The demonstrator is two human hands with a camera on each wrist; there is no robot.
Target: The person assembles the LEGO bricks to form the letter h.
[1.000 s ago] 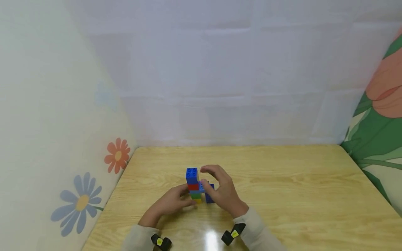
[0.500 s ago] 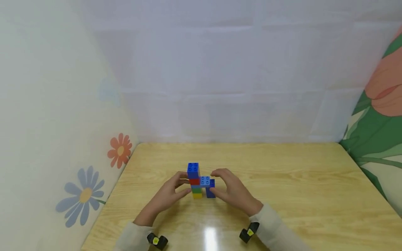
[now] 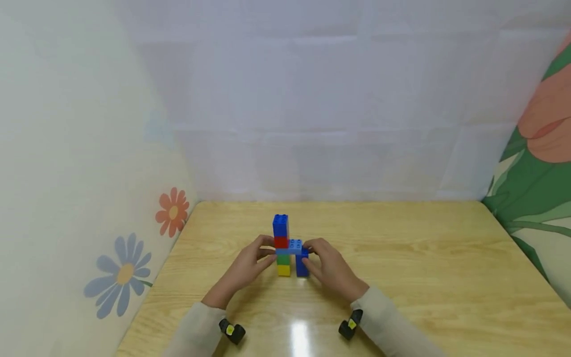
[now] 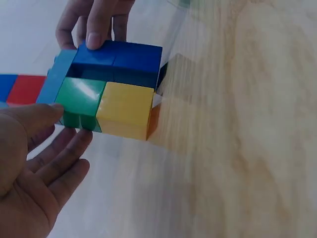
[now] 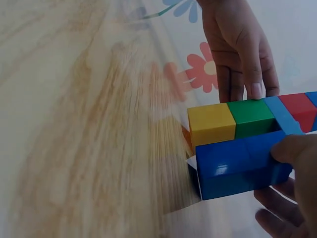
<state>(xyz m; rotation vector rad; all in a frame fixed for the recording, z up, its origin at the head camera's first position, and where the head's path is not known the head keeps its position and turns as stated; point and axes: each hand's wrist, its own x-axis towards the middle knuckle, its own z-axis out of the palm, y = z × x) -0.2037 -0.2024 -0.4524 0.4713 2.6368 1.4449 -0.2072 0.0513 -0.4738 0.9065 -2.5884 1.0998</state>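
Note:
Between both hands stands a toy brick structure. Its left column has a yellow brick (image 3: 284,270) at the bottom, then a green brick (image 3: 283,259), one end of a light blue brick (image 3: 295,245), a red brick (image 3: 281,242) and a blue brick (image 3: 280,226) on top. Two dark blue bricks (image 5: 223,163) form the shorter right column under the light blue one. My left hand (image 3: 248,264) holds the left column, thumb at the green brick. My right hand (image 3: 333,270) pinches the upper dark blue brick, fingers partly hidden behind it.
The structure is over a wood-grain table (image 3: 401,258). A white cloth (image 3: 312,114) hangs behind the table's far edge. A wall with printed flowers (image 3: 126,274) lies at the left, and another leafy print (image 3: 535,198) at the right.
My right hand drew back from the light blue brick, then closed onto the dark blue column. My left hand has closed onto the left column. The structure sits slightly farther from me and looks straighter.

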